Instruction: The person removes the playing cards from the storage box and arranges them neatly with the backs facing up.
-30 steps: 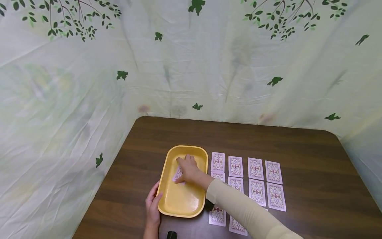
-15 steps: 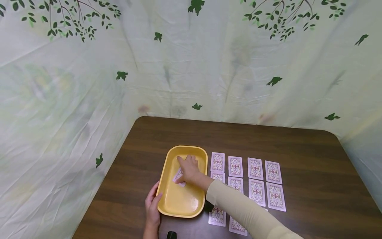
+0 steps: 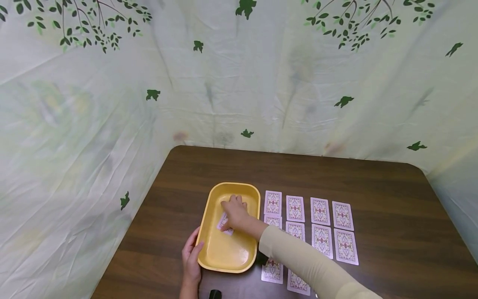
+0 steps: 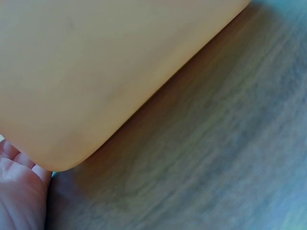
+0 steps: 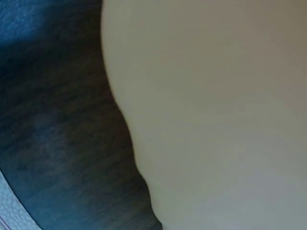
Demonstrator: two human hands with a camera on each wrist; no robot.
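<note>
A yellow tray (image 3: 226, 253) sits on the dark wooden table. My left hand (image 3: 192, 259) grips its near left rim, thumb on top and the other fingers outside; in the left wrist view the hand (image 4: 21, 191) shows at the tray's corner (image 4: 67, 148). My right hand (image 3: 236, 214) reaches into the tray over a purple-patterned playing card (image 3: 226, 226), thumb at its near side and fingers spread ahead. It seems to pinch the card, though the palm hides much of it; whether more cards lie beneath cannot be told.
To the tray's right, several face-down playing cards (image 3: 345, 246) lie in rows, some covered by the right sleeve (image 3: 298, 257). A small black object (image 3: 215, 294) stands at the front edge. Behind the table (image 3: 298, 170) hangs a leaf-print cloth (image 3: 284, 83).
My right hand's fingers have shifted slightly, and a little more of the card shows beneath them, nearer to me. The left hand and tray stay put.
</note>
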